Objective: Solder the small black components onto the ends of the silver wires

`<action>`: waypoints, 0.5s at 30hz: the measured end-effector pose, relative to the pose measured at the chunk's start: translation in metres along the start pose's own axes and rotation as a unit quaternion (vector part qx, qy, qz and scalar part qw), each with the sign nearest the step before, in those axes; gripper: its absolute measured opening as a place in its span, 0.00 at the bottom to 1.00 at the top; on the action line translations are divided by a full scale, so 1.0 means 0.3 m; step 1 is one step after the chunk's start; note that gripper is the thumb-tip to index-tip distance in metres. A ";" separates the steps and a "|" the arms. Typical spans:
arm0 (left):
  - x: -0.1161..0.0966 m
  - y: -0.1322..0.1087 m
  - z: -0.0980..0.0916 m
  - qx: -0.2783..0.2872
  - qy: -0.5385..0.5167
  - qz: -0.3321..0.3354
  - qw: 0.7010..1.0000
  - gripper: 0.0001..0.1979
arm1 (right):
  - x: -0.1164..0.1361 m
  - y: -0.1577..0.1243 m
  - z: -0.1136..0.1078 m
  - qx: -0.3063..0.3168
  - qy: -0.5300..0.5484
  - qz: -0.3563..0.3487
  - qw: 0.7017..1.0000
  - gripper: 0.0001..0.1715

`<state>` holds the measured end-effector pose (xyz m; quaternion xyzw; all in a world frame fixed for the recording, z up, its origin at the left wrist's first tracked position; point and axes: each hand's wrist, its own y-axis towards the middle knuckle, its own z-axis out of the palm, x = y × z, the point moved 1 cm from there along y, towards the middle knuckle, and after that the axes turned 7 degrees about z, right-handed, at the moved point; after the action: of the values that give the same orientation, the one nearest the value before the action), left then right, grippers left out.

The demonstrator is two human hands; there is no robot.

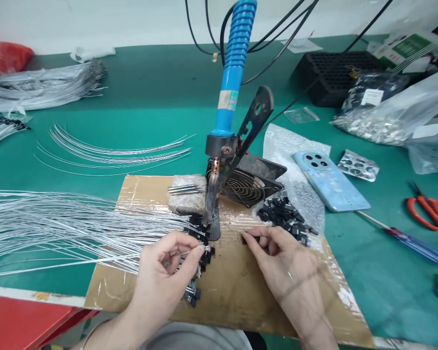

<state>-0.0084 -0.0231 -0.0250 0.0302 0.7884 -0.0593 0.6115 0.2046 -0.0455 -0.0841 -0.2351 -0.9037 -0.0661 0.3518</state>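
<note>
Over cardboard (233, 296), the left hand (170, 267) pinches a white wire (76, 263), the right hand (286, 260) a black piece (244, 238); beyond, a blue-handled iron (230, 82) partly hides a fan (246, 187), with black parts (286, 218) and a phone (330, 182) at right.

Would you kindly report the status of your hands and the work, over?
Left hand pinching a white wire. Right hand holding a small black piece. Possible obstacle: blue-handled iron, just beyond, between the hands.

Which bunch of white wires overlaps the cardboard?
The front bunch, reaching from the picture's left edge towards the left hand; other bunches lie farther back on the green tabletop.
</note>
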 end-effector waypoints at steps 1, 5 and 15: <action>0.002 -0.002 0.000 -0.002 -0.004 0.004 1.000 0.05 | -0.003 -0.004 0.002 0.001 0.004 0.012 1.000 0.15; 0.003 -0.002 0.001 -0.004 -0.007 0.007 1.000 0.06 | -0.009 -0.026 -0.001 0.011 0.026 0.046 0.999 0.18; -0.017 0.006 -0.004 0.011 0.013 -0.023 1.000 0.06 | 0.060 -0.071 -0.029 0.057 0.290 0.096 0.950 0.15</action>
<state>-0.0081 -0.0212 -0.0198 0.0197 0.7962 -0.0812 0.5993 0.1882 -0.0597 -0.0646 -0.2712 -0.7377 -0.0459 0.6166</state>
